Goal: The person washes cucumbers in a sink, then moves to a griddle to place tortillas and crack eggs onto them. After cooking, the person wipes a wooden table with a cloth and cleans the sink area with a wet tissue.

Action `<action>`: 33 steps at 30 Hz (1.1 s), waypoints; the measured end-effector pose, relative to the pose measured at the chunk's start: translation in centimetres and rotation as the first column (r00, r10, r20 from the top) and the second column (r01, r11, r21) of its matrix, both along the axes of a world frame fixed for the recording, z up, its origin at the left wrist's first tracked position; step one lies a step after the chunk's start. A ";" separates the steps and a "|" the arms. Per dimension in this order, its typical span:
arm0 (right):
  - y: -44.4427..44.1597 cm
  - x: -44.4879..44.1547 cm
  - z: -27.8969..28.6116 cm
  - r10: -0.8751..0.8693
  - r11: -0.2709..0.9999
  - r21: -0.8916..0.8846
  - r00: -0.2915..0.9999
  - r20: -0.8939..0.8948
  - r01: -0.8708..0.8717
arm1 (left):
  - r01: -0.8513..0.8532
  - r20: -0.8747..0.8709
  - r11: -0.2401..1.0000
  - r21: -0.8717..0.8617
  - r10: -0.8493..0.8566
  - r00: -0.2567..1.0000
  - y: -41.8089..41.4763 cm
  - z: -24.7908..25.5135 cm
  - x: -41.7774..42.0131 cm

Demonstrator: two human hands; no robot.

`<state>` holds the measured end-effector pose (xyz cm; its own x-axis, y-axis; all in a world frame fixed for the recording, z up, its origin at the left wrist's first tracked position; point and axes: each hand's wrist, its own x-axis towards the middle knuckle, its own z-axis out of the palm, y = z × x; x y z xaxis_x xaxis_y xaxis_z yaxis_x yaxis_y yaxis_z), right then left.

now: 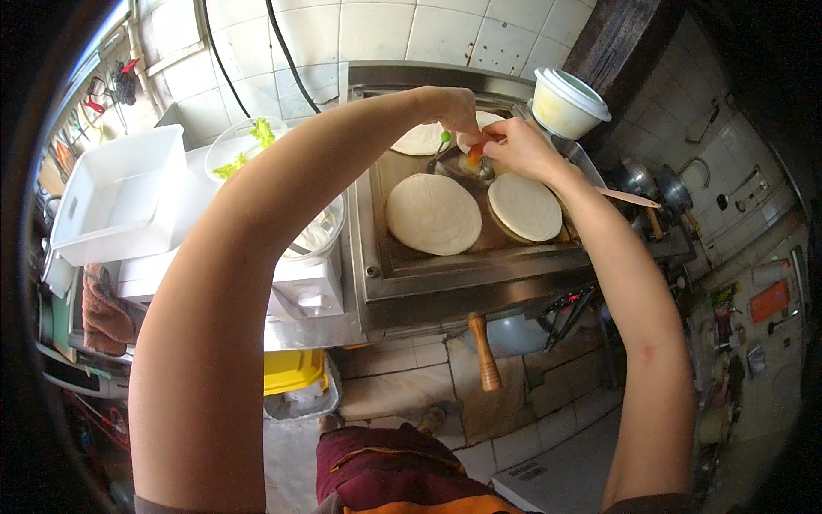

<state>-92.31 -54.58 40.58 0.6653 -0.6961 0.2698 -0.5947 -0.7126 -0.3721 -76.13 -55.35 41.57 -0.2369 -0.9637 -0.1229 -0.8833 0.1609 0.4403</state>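
My left hand (pixel 457 114) and my right hand (pixel 519 148) meet over the back half of a metal griddle (pixel 443 281). Pinched between their fingertips is what looks like a cracked egg (pixel 475 154), with orange yolk showing below. Beneath it sits a round metal ring (pixel 486 172), partly hidden, near a thin handle with a green knob (pixel 445 137). Several pale dough rounds lie on the hot plate: a large one (pixel 434 214) at front left, another (pixel 525 207) at front right, and others behind, partly covered by my arm and hands.
A lidded white tub (pixel 570 104) stands at the griddle's back right corner. To the left are a clear plastic bin (pixel 119 199), a bowl with lettuce (pixel 247 151) and a bowl of white food (pixel 318 232). A turned wooden handle (pixel 483 353) juts out in front.
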 end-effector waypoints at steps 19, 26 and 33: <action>2.0 -1.1 5.4 0.078 0.978 -0.198 0.996 0.034 -0.070 | 0.052 0.162 0.887 -0.459 0.026 0.986 5.8 4.7 -0.7; 2.4 -1.9 4.8 -0.021 0.990 -0.137 0.997 0.070 0.031 | 0.071 0.235 0.865 -0.497 0.055 0.971 6.3 4.8 -1.0; 3.2 -1.8 2.1 -0.357 0.668 0.700 0.717 0.599 -0.251 | 0.078 0.044 0.849 -0.523 -0.064 0.997 5.1 5.1 -0.7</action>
<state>-94.12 -51.40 42.67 0.4765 -0.8790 0.0160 -0.0051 -0.0210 -0.9998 -76.81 -50.26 46.69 -0.3103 -0.8676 0.3886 -0.8700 0.4239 0.2517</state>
